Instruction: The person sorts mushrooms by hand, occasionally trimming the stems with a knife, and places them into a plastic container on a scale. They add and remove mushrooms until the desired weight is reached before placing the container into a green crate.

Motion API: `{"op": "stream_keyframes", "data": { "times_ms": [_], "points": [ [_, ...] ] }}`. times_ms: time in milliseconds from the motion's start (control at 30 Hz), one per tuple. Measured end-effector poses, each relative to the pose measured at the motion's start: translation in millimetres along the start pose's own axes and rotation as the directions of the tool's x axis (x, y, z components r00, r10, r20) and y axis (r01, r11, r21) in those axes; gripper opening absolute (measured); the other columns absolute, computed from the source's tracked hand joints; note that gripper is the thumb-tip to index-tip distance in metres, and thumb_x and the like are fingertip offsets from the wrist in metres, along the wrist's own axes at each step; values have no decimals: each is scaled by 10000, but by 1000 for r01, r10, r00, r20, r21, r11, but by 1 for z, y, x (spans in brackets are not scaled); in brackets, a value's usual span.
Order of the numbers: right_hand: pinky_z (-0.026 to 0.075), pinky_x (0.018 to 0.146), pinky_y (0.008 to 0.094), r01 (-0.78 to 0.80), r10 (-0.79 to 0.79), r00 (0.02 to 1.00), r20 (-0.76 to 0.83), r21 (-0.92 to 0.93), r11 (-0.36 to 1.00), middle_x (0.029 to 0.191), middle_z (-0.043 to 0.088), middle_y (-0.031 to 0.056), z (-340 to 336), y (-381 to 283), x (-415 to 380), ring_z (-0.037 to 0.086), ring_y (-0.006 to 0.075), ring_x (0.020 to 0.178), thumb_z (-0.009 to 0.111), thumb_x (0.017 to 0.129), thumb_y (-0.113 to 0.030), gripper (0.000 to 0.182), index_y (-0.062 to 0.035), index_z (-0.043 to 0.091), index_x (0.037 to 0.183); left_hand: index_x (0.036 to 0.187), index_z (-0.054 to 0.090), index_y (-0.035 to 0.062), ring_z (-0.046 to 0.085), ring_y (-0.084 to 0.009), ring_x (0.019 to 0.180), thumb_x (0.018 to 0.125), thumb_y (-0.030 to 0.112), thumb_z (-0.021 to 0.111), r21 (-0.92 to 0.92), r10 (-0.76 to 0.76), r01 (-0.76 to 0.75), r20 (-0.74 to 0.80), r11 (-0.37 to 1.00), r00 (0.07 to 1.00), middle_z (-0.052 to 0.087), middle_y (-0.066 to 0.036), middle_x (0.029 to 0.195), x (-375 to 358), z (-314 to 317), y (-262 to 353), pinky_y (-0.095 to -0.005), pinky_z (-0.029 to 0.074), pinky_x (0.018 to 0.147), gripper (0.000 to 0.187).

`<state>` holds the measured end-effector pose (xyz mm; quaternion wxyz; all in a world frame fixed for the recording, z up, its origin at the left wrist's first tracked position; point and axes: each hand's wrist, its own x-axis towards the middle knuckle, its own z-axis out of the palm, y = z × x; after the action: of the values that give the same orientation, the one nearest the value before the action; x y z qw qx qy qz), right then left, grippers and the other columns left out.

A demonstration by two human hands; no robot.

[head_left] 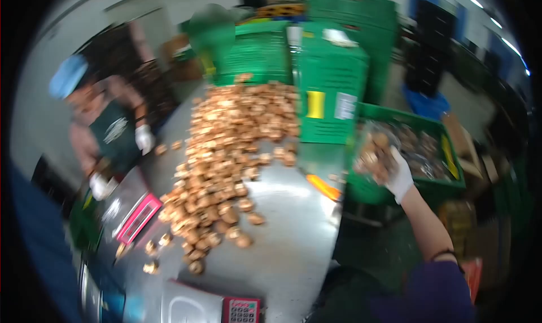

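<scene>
Two scales (138, 217), roughly five green crates (330, 91), countless mushrooms (226, 153).

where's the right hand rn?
Head view, right side: the right hand, gloved, holds a clear bag of brown pieces over the green crate beside the table.

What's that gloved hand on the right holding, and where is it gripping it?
The right hand holds a clear bag of brown pieces, gripped at its lower right side.

Whole frame motion-blurred. Left hand out of view. Right hand (400, 179): fingers hidden behind a clear bag (377, 152), contents smeared. Scale (212, 307) cut by bottom edge, keypad unreadable. Co-worker (107, 119) blurred; crate labels (330, 105) illegible.
</scene>
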<state>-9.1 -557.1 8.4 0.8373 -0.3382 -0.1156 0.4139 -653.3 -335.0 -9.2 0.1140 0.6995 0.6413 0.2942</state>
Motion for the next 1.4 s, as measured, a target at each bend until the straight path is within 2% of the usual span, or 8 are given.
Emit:
{"op": "stream_keyframes", "data": {
  "times_ms": [200, 300, 667, 800, 900, 1033, 1167, 1400],
  "points": [
    [604, 722, 434, 327, -508, 732, -453, -421, 846, 997, 683, 108, -120, -147, -17, 701, 248, 852, 711, 907, -195, 303, -67, 609, 1162, 1331, 559, 43, 570, -270, 1130, 866, 107, 651, -56, 295, -290, 260, 955, 920, 596, -155, 1218, 28, 91, 114, -406, 429, 990, 479],
    [608, 740, 439, 42, -628, 536, -564, -726, 687, 1065, 685, 118, -163, -193, -31, 699, 259, 851, 682, 926, -198, 341, -43, 594, 1216, 1335, 555, 43, 571, -264, 1130, 868, 109, 651, -51, 346, -350, 336, 935, 876, 598, -151, 1218, 32, 121, 153, -402, 428, 990, 481],
    [547, 758, 349, -174, -70, 893, -445, -484, 858, 1100, 691, 73, -213, -132, 31, 655, 178, 967, 690, 934, -304, 366, -63, 655, 1208, 1351, 543, 43, 577, -244, 1134, 876, 114, 649, 231, 132, -248, 426, 941, 895, 604, -135, 1221, 28, 109, 149, -391, 425, 990, 491],
    [494, 921, 365, -385, -338, 802, -493, -859, 339, 1086, 703, 106, -248, -101, 45, 647, 260, 1028, 622, 950, -258, 392, -12, 615, 1255, 1356, 539, 43, 580, -236, 1135, 879, 116, 649, 404, -68, -100, 382, 909, 922, 606, -129, 1222, 0, 37, 81, -387, 424, 989, 495],
    [410, 1057, 365, -305, -693, 720, 15, -891, -337, 1338, 562, 177, -149, -104, 46, 538, 290, 1234, 639, 926, -199, 471, -9, 544, 1347, 1360, 535, 43, 581, -230, 1136, 882, 118, 649, 493, -167, 0, 294, 870, 941, 608, -125, 1222, -47, -37, 49, -384, 423, 989, 498],
    [361, 1112, 368, 53, -603, 782, 158, -981, -189, 1333, 564, 136, -66, -57, 66, 512, 256, 1282, 554, 951, -61, 388, 30, 548, 1328, 1368, 533, 56, 589, -221, 1129, 875, 97, 666, 266, -244, 215, 79, 940, 967, 611, -100, 1213, -48, -32, 105, -362, 444, 970, 512],
    [396, 1087, 372, 282, -63, 959, 275, -950, 136, 1277, 593, 125, 3, 75, 82, 545, 254, 1242, 562, 894, -7, 370, -30, 595, 1262, 1384, 532, 75, 608, -242, 1105, 818, 71, 743, -4, -79, 85, 345, 996, 935, 584, -124, 1276, -4, 40, 191, -344, 516, 891, 604],
    [416, 1063, 451, 571, 247, 732, 635, -770, 284, 1256, 581, 187, 117, 244, 118, 528, 384, 1228, 668, 874, -107, 428, -50, 578, 1289, 1488, 382, 108, 355, -462, 1376, 789, 282, 799, 111, 102, -132, 237, 985, 966, 363, -284, 1479, 67, 156, 162, -519, 326, 1128, 833]
  ]
}}
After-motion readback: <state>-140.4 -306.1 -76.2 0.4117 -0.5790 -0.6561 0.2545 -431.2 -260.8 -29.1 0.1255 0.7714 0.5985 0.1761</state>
